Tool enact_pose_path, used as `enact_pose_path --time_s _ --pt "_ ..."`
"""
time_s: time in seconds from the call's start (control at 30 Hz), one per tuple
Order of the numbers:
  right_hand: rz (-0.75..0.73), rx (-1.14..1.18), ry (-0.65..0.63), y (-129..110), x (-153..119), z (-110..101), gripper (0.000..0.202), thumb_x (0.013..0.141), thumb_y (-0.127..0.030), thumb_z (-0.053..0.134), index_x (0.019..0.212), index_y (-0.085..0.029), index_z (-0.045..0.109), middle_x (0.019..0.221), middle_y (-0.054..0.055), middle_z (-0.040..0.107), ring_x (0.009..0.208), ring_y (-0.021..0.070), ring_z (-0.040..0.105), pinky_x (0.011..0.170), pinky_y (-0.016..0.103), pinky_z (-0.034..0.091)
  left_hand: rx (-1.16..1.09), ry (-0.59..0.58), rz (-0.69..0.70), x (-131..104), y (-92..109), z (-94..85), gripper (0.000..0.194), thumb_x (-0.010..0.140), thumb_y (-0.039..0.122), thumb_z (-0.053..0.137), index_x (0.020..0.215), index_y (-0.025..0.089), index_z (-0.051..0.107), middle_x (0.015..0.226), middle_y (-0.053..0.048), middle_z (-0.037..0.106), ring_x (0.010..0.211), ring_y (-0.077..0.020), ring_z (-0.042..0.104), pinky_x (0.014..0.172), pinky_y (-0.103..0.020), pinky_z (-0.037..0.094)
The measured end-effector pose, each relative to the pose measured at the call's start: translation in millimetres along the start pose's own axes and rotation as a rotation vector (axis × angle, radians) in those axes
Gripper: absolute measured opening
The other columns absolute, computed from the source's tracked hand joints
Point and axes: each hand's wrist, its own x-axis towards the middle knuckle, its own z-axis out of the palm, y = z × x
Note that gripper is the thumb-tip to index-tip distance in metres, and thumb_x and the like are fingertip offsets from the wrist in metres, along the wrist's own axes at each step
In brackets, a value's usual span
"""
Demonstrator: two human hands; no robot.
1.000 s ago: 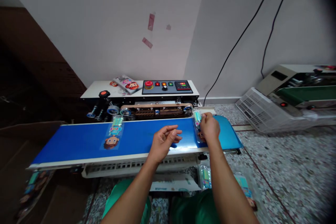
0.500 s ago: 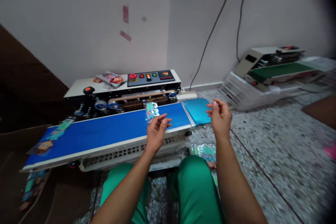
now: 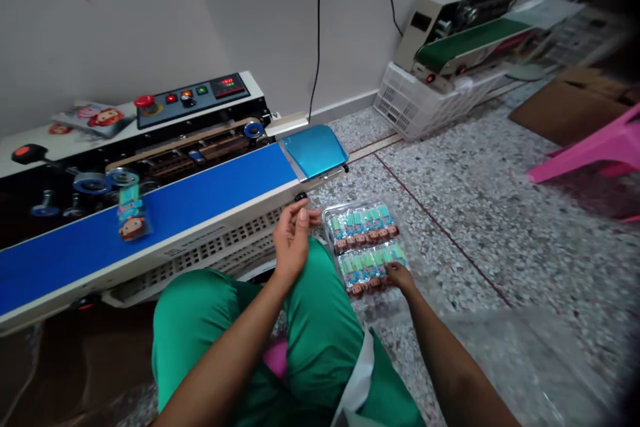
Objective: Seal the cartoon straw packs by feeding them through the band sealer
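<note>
Over the right knee, near the front edge of the band sealer's blue conveyor belt (image 3: 225,197), is my left hand (image 3: 293,240), its fingers loosely apart and nothing in them. My right hand (image 3: 401,275) reaches down to a clear plastic tray (image 3: 327,213) on the floor. Its fingertips pinch at the right end of the nearer row of small clear packets (image 3: 365,273), each showing a brown-haired cartoon figure and a green top. Part of that row is covered by the fingers. One similar packet (image 3: 133,217) lies on the belt by the sealer's rollers.
A shiny blue plate (image 3: 315,150) ends the belt. The control panel (image 3: 190,100) has lit buttons. Behind to the right, a second sealer with a green belt (image 3: 473,43) rests on a white crate (image 3: 410,107). A cardboard box (image 3: 565,107) and pink stool (image 3: 595,143) stand right.
The view has swung right and down. My right hand has gone from beside the blue plate down to the tray, and my left hand has left the belt. The packet has travelled left along it.
</note>
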Motion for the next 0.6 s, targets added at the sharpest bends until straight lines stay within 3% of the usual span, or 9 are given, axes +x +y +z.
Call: enact_pose_path --time_s 0.1,0.2,0.33,0.5,0.6 --pt "0.031 -0.016 -0.142 15.3 8.0 22.3 0.034 0.089 -0.034 0.054 0.118 -0.016 0.053 0.118 0.008 0.056 0.099 0.0192 0.058 0.083 0.041 0.051 0.062 -0.045 0.006 2.8 -1.2 5.1 0.038 0.087 0.043 0.051 0.112 0.016 0.056 0.092 -0.008 0.070 0.078 -0.0165 0.066 0.074 -0.030 0.052" --pt "0.015 -0.038 -0.200 15.5 17.8 41.9 0.034 0.089 -0.036 0.053 0.115 -0.015 0.055 0.114 0.008 0.059 0.099 0.0199 0.059 0.084 0.038 0.049 0.108 -0.088 0.004 3.0 -2.7 10.0 0.036 0.085 0.040 0.055 0.113 0.017 0.056 0.091 -0.008 0.070 0.078 -0.0170 0.066 0.074 -0.030 0.051" --pt "0.003 -0.082 -0.135 5.3 25.9 63.2 0.047 0.085 -0.042 0.054 0.119 -0.010 0.054 0.118 0.016 0.059 0.114 0.0262 0.053 0.091 0.031 0.040 0.131 -0.094 -0.025 2.2 -4.6 12.3 0.036 0.084 0.040 0.057 0.111 0.017 0.058 0.088 -0.007 0.071 0.076 -0.0176 0.066 0.073 -0.030 0.052" --pt "0.069 -0.135 -0.033 -3.9 25.5 81.0 0.078 0.075 -0.055 0.056 0.134 -0.008 0.037 0.129 0.023 0.048 0.120 0.0355 0.045 0.091 0.042 0.038 0.164 -0.065 -0.050 3.9 -4.1 7.9 0.036 0.083 0.041 0.058 0.109 0.017 0.059 0.085 -0.006 0.070 0.074 -0.0169 0.066 0.071 -0.029 0.052" --pt "0.086 -0.159 -0.006 -9.7 23.0 88.0 0.079 0.073 -0.058 0.056 0.133 -0.010 0.037 0.126 0.022 0.049 0.118 0.0368 0.045 0.091 0.046 0.037 0.171 -0.060 -0.070 5.5 -3.3 6.7 0.034 0.084 0.039 0.057 0.109 0.016 0.058 0.084 -0.006 0.070 0.072 -0.0159 0.065 0.070 -0.028 0.052"
